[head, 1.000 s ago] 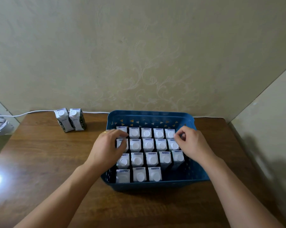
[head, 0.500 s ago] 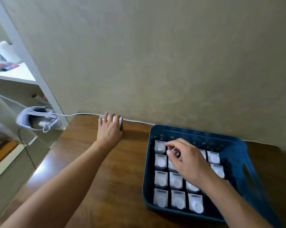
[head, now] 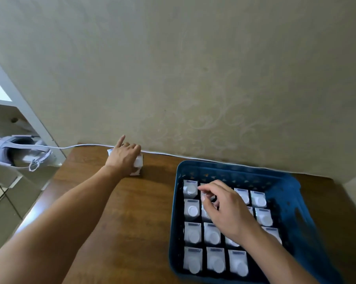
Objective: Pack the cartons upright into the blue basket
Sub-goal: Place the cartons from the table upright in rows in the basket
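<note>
The blue basket [head: 285, 181] sits on the wooden table at the right, filled with several upright white cartons with round caps [head: 191, 234]. My right hand [head: 226, 210] hovers over the upper rows with fingers curled, fingertips at a carton top; whether it pinches one is hidden. At the table's back edge my left hand [head: 123, 156] grips the loose cartons [head: 138, 161] by the wall, its forefinger sticking out; most of them is covered by the hand.
A white cable [head: 74, 147] runs along the wall behind the table. A white headset [head: 11, 154] rests on a low shelf at the left, beside a white shelf unit [head: 29, 115]. Bare wooden tabletop [head: 132, 222] lies between my arms.
My left hand left the basket, reached left to the two loose cartons by the wall and closed on them. My right hand shifted across the basket to its upper left rows. The view turned left.
</note>
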